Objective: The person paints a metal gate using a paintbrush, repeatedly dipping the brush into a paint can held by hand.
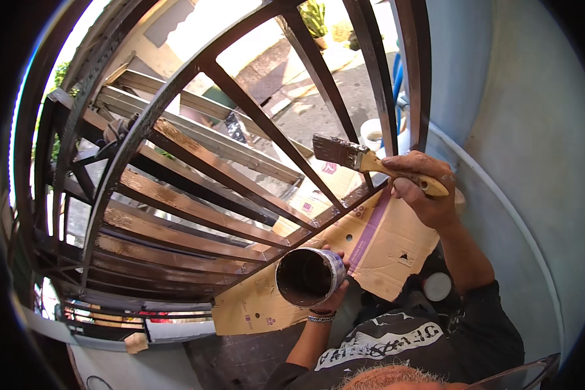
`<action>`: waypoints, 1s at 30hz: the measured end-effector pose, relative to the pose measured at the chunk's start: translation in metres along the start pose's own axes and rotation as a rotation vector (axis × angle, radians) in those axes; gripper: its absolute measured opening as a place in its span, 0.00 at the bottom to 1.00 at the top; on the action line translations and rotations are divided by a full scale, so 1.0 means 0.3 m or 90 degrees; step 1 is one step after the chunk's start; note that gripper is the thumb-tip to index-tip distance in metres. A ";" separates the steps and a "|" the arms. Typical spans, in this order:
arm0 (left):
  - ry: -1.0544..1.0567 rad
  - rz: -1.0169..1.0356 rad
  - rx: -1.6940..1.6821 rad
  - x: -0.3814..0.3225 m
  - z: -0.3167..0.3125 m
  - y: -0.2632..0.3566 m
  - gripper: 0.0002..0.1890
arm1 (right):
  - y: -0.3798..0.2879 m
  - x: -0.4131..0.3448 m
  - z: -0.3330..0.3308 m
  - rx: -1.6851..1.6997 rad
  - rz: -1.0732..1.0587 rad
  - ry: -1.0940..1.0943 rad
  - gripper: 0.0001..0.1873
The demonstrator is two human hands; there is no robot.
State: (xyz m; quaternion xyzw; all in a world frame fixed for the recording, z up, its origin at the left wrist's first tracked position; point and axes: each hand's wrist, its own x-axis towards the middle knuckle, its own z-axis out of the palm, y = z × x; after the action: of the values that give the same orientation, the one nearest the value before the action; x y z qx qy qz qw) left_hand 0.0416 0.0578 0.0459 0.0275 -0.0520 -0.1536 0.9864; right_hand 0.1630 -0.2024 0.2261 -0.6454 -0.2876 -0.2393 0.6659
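Observation:
My right hand [421, 187] grips the wooden handle of a flat paintbrush [365, 158], its bristles coated in dark brown paint and pointing left, in front of the grille bars. Lower down, my left hand [339, 287] holds a paint can [304, 277] around its side, its mouth facing up towards me and its inside dark with paint. A brown metal grille [253, 105] with many bars spreads across the left and middle; several bars look wet and glossy. Its bottom rail [302, 239] runs just above the can. Whether the brush touches any bar, I cannot tell.
Flattened cardboard [387, 243] lies beneath the rail. Beyond the bars are an aluminium ladder [214, 131], a white bucket [370, 134] and a potted plant [314, 24]. A pale blue wall [521, 126] with a pipe [507, 209] stands at right. A round white lid or container [438, 286] is by my body.

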 end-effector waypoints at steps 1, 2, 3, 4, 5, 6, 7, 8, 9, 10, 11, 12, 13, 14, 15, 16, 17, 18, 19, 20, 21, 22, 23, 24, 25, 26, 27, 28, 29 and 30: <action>0.006 0.034 0.007 0.000 0.005 -0.012 0.40 | 0.017 0.015 0.008 0.105 0.039 0.024 0.15; 0.020 0.056 0.059 0.000 0.011 -0.013 0.40 | 0.011 0.036 0.020 0.199 0.067 0.033 0.14; 0.022 0.074 0.085 0.001 0.026 -0.028 0.40 | 0.022 0.061 0.025 0.220 0.030 0.038 0.15; 0.032 0.089 0.086 0.001 0.046 -0.042 0.38 | 0.028 0.080 0.034 0.261 0.037 0.038 0.15; 0.040 0.098 0.086 0.002 0.071 -0.061 0.36 | 0.021 0.096 0.036 0.297 0.042 0.041 0.15; 0.058 0.110 0.103 -0.004 0.090 -0.073 0.37 | 0.018 0.108 0.050 0.321 0.034 0.040 0.15; 0.056 0.122 0.123 -0.004 0.106 -0.084 0.37 | 0.016 0.121 0.068 0.429 0.080 0.049 0.15; 0.061 0.134 0.117 -0.005 0.116 -0.096 0.37 | 0.015 0.130 0.084 0.535 0.129 0.055 0.15; 0.068 0.146 0.109 -0.011 0.123 -0.109 0.37 | 0.014 0.134 0.096 0.599 0.159 0.040 0.15; 0.064 0.161 0.095 -0.013 0.116 -0.120 0.39 | 0.006 0.138 0.129 0.591 0.118 0.062 0.16; 0.067 0.170 0.108 -0.015 0.114 -0.124 0.39 | 0.010 0.140 0.161 0.582 0.080 0.085 0.17; 0.079 0.178 0.110 -0.021 0.116 -0.133 0.39 | 0.029 0.151 0.165 0.416 -0.035 0.057 0.19; 0.091 0.185 0.111 -0.028 0.114 -0.141 0.39 | 0.029 0.149 0.164 0.390 -0.041 0.039 0.19; 0.099 0.190 0.132 -0.033 0.107 -0.145 0.39 | 0.030 0.155 0.183 0.441 -0.041 0.069 0.19; 0.107 0.198 0.140 -0.037 0.113 -0.147 0.39 | 0.026 0.168 0.214 0.494 -0.040 0.099 0.19; 0.099 0.197 0.152 -0.039 0.123 -0.153 0.39 | 0.016 0.175 0.227 0.506 -0.033 0.101 0.19; 0.091 0.195 0.163 -0.045 0.125 -0.156 0.38 | 0.000 0.181 0.230 0.576 0.025 0.098 0.19; 0.100 0.201 0.160 -0.055 0.119 -0.156 0.39 | -0.015 0.190 0.234 0.648 0.083 0.093 0.18; 0.110 0.212 0.167 -0.063 0.116 -0.158 0.39 | -0.014 0.198 0.250 0.662 0.075 0.101 0.18; 0.114 0.213 0.167 -0.067 0.114 -0.160 0.39 | -0.017 0.203 0.259 0.676 0.074 0.109 0.18; 0.119 0.216 0.165 -0.070 0.110 -0.162 0.39 | -0.014 0.205 0.267 0.688 0.075 0.117 0.18; 0.132 0.221 0.155 -0.069 0.114 -0.165 0.39 | -0.005 0.211 0.280 0.700 0.066 0.120 0.18; 0.143 0.233 0.159 -0.064 0.103 -0.161 0.39 | 0.005 0.224 0.293 0.702 0.050 0.127 0.18; 0.130 0.238 0.157 -0.071 0.088 -0.159 0.39 | 0.007 0.239 0.310 0.707 0.045 0.126 0.18; 0.116 0.240 0.152 -0.081 0.073 -0.161 0.39 | -0.002 0.250 0.318 0.708 0.039 0.126 0.18; 0.112 0.246 0.171 -0.095 0.062 -0.162 0.40 | -0.021 0.254 0.306 0.748 0.077 0.093 0.18; 0.121 0.253 0.175 -0.108 0.053 -0.162 0.40 | -0.027 0.249 0.324 0.757 0.085 0.094 0.18; 0.121 0.260 0.181 -0.119 0.047 -0.162 0.40 | -0.037 0.244 0.339 0.787 0.039 0.132 0.17; 0.118 0.265 0.186 -0.130 0.048 -0.160 0.40 | -0.047 0.239 0.350 0.814 -0.011 0.170 0.16; 0.126 0.268 0.186 -0.133 0.054 -0.160 0.40 | -0.038 0.213 0.342 0.779 -0.037 0.162 0.15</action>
State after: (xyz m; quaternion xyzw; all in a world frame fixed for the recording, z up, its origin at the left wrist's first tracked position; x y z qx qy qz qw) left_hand -0.0124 0.0238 0.0547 0.1731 0.0186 0.0673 0.9824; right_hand 0.1933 -0.0972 0.2787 -0.1057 -0.3087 -0.1242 0.9371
